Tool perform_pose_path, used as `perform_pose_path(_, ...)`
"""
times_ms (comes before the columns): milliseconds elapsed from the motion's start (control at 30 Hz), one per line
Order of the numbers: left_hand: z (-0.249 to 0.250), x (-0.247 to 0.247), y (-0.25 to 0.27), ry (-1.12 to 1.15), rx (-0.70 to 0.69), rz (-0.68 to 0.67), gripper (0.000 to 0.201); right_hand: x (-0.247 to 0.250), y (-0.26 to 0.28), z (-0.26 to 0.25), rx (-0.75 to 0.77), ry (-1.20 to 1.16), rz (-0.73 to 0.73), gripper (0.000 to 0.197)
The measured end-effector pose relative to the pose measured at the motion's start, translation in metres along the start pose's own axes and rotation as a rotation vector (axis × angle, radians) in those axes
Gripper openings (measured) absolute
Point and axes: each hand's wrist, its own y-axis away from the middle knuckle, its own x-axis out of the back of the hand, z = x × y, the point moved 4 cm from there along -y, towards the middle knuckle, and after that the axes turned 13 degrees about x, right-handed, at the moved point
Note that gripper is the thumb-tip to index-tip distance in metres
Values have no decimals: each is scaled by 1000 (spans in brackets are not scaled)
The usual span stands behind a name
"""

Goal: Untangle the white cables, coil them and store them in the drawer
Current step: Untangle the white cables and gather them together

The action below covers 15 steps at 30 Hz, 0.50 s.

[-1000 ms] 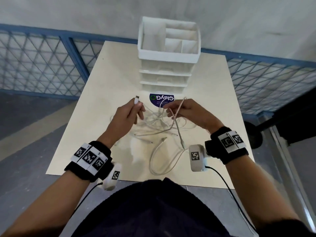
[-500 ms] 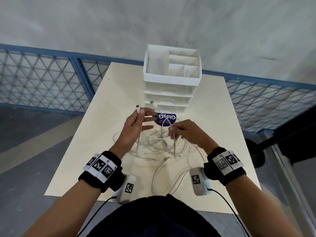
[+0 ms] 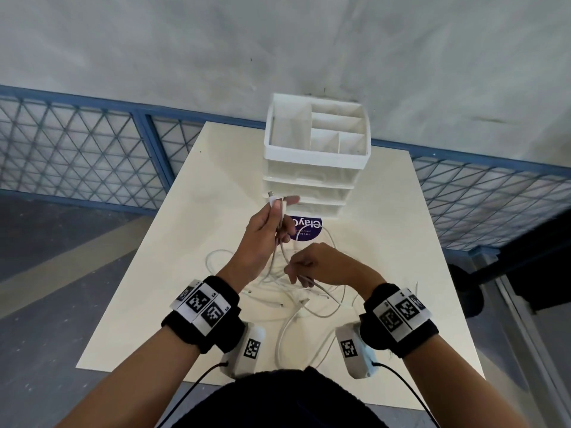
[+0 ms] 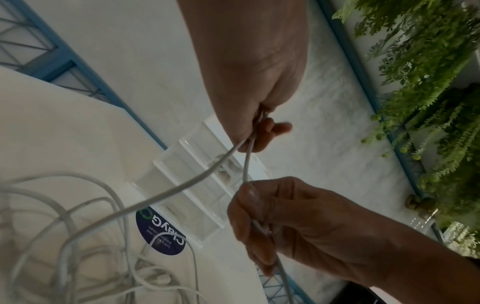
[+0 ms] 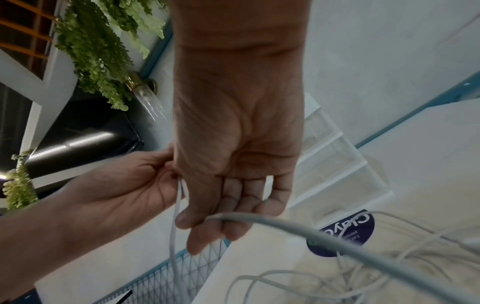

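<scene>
The left hand pinches a cable by its plug end, raised at 12 o'clock of the tangle on the worktop. The right hand pinches the same strand lower down. The cables look light, limp and snag-prone; best gripped near the plugs.

A cream tabletop stands against a grey wall. Blue mesh railing runs behind it, above grey floor. Green ferns hang overhead.
</scene>
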Motion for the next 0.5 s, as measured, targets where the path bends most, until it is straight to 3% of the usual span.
perform_pose_path(100, 3, -6, 0, 69, 43, -66, 38, 2, -1, -2, 31, -94, 61, 9)
perform_pose_path(200, 7, -13, 4, 82, 83, -168, 41, 3, -5, -6, 72, -207, 129, 30)
perform_pose_path(400, 10, -11, 10, -111, 47, -222, 40, 0, -6, -12, 123, -321, 5, 36)
perform_pose_path(500, 9, -13, 12, -86, 55, -219, 40, 2, -3, -18, 154, -339, -18, 35)
